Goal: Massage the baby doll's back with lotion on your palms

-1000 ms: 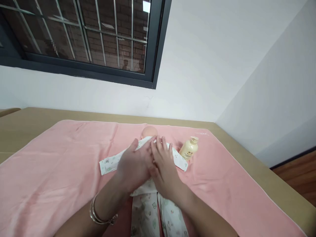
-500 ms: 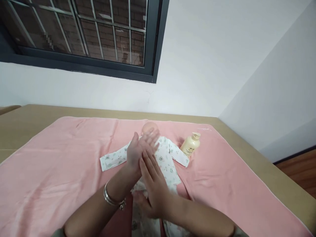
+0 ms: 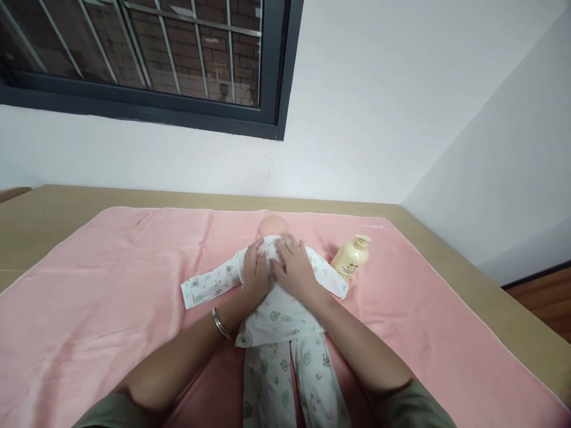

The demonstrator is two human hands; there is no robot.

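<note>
- Lying on the pink sheet (image 3: 111, 327), the doll (image 3: 283, 327) has both palms on its upper body; the sheet looks wrinkled and loose, so a sideways push could drag cloth and doll together.
- Left hand (image 3: 256, 272) and right hand (image 3: 295, 270) lie flat, fingers slightly spread, gripping nothing visible; uneven pressure could roll the doll or bunch its shirt (image 3: 277, 309).
- The bottle (image 3: 352, 255) is just beside the right-hand sleeve (image 3: 330, 277); tugging that sleeve could knock it.
</note>
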